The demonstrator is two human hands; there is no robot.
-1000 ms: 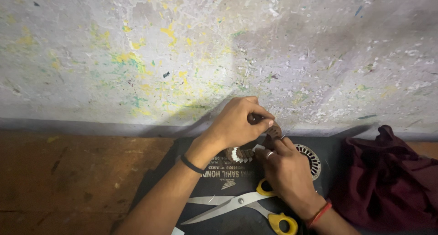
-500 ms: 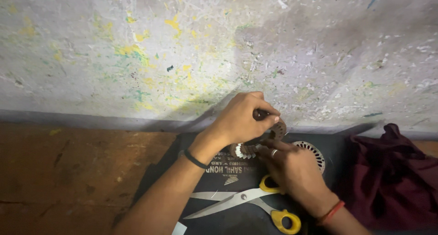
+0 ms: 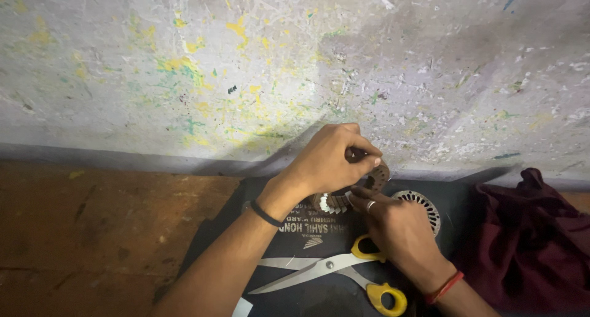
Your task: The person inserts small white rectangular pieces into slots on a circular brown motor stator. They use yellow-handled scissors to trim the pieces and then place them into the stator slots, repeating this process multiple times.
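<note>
- The left hand (image 3: 329, 160) is closed from above on a round brown ring with slots (image 3: 350, 191), which looks like a wound motor part; the fingers (image 3: 362, 160) pinch its upper edge.
- The right hand (image 3: 399, 231) holds the same ring from below, with the fingers curled on its lower side. A ring sits on one finger of this hand.
- The brown ring is held just above a dark mat (image 3: 270, 237), close to the wall (image 3: 246, 65), between the two hands.
- A second round metal part with slots (image 3: 424, 206) lies flat on the mat, just beside the right hand and partly hidden by it.
- Scissors with yellow handles (image 3: 332, 271) lie on the mat, near the right wrist; the blades are a little apart.
- A dark red cloth (image 3: 528, 243) lies in a heap at the right side, touching the edge of the mat.
- The mat lies on a brown floor (image 3: 92, 231).
- The wall is pale, with spots of yellow and green paint.
- No box, bowl or other container shows here.
</note>
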